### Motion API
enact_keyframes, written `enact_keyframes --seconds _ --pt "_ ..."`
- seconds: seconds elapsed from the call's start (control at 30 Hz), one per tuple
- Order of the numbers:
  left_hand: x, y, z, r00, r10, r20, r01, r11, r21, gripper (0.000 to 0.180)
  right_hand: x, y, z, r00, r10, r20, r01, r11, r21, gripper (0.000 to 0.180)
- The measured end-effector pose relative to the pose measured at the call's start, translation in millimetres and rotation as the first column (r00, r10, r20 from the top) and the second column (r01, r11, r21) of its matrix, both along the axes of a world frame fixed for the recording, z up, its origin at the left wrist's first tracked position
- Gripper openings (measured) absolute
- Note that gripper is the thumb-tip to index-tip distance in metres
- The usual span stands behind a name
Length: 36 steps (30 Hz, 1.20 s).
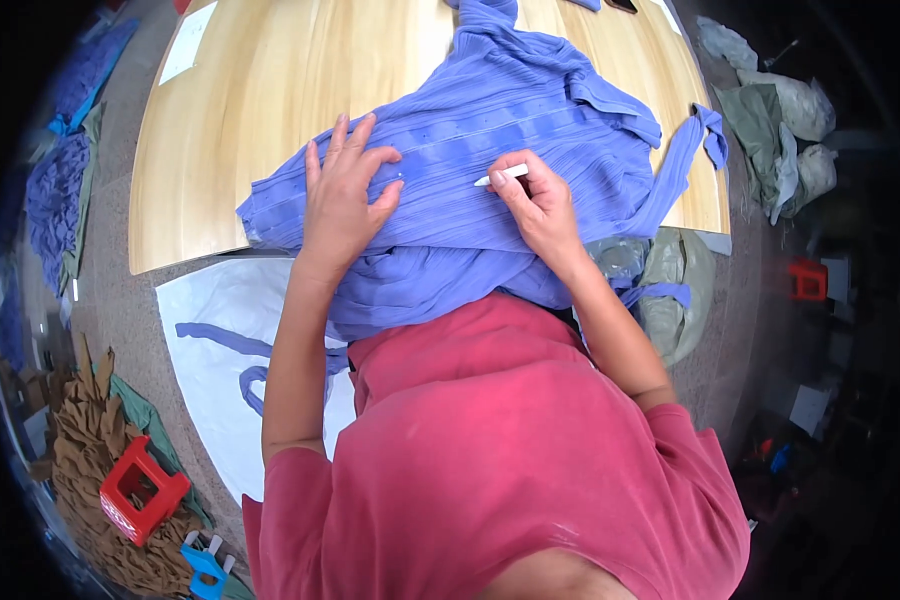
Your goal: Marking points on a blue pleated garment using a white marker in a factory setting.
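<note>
A blue-violet ribbed garment (450, 120) lies spread over the table, with its near part hanging over the edge against my body. My left hand (342, 190) rests on the garment's left part, fingers spread. Its thumb and index finger curve around a tiny white dot on the cloth. Pinched in my right hand (545, 205) is a short white marking pen (502, 176), its tip pointing left, at or just above the fabric. A row of small dark marks runs along a band of the garment beyond both hands. Long fabric ties trail at the right.
The wooden table (240, 130) carries a white paper (187, 43) at far left. White sheeting (220, 330) with violet strips lies below. Brown cloth (90, 480) and a red stool (143, 490) are at lower left. Bundled sacks (785, 110) sit at right.
</note>
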State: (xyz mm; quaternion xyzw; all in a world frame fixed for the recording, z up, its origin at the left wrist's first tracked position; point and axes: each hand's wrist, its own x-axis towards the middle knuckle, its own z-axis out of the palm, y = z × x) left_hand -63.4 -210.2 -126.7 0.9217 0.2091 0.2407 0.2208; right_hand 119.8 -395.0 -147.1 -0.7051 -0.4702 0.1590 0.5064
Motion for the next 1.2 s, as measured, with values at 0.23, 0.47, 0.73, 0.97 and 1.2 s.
enact_keyframes --seconds 0.23,0.47,0.73,0.97,1.2 --pt "1.2 -0.8 5.2 1.0 0.015 0.001 -0.015 1.0 0.007 0.024 -4.8 3.8 6.1 0.992 0.028 -0.123 -0.016 0.995 0.096 0.013" --pt "35.1 -28.5 17.0 0.998 -0.006 0.055 0.004 0.999 0.038 0.018 -11.9 11.2 22.0 0.993 0.052 0.108 -0.059 0.996 0.063 0.013" --pt "33.3 -30.2 6.5 1.0 -0.009 -0.024 0.008 0.998 -0.069 0.03 -11.9 11.2 38.4 1.0 0.023 -0.007 -0.022 0.999 0.048 0.013" --pt "32.3 -30.2 5.4 1.0 -0.012 -0.021 0.011 0.998 -0.069 0.03 -16.2 36.2 37.3 0.999 0.04 -0.003 -0.04 0.999 0.024 0.012" --pt "31.7 -31.1 4.0 1.0 -0.001 -0.017 0.0 0.998 -0.06 0.03 -19.1 42.4 36.2 0.988 0.037 0.151 -0.038 0.999 -0.001 0.01"
